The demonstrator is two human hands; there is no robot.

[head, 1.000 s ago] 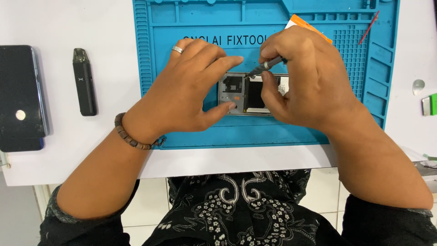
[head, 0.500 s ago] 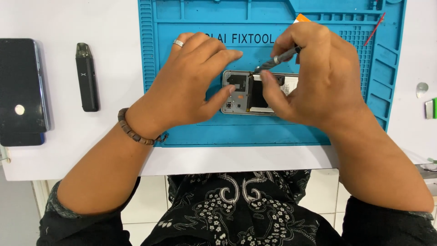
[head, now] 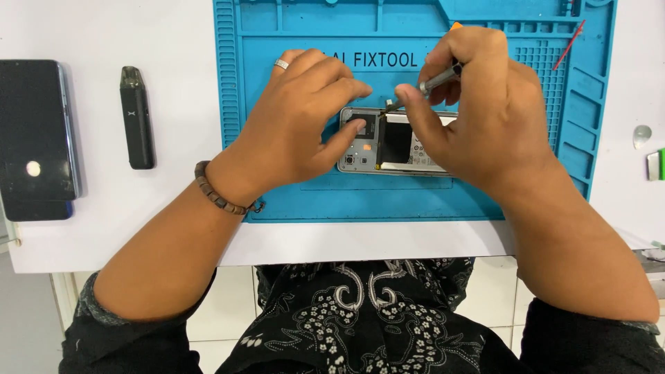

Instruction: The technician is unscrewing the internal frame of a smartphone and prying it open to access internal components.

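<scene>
Both hands work over an opened phone (head: 391,142) lying flat on a blue mat (head: 291,34), near the mat's middle. Farthest left on the white bench (head: 173,201), well apart from the work, lies a dark phone (head: 36,138), face up with a small glare spot on it, and just beside it a slim black stick-shaped device (head: 137,118); both look parked out of the way.

Next comes the left hand (head: 298,135), with a ring on one finger and a bead bracelet (head: 218,194) at the wrist. Its fingers are spread and pressed down on the opened phone's left end, thumb against the near edge, seemingly to keep the body from sliding while the tool works.

That phone has its back off: at the left end a grey frame with a dark square part and small components shows, and to the right of that a black area and a pale panel with small print, likely the battery. Its right end is hidden under the other hand.

Over there the right hand (head: 485,114) is closed on a thin screwdriver (head: 422,88), pinched between thumb and fingers and tilted so its tip meets the phone's upper edge. A thin red stick (head: 568,45) lies on the mat's right side. Beyond the mat, a small pale pick (head: 642,135) and a green-and-white object (head: 654,165) rest on the bench.
</scene>
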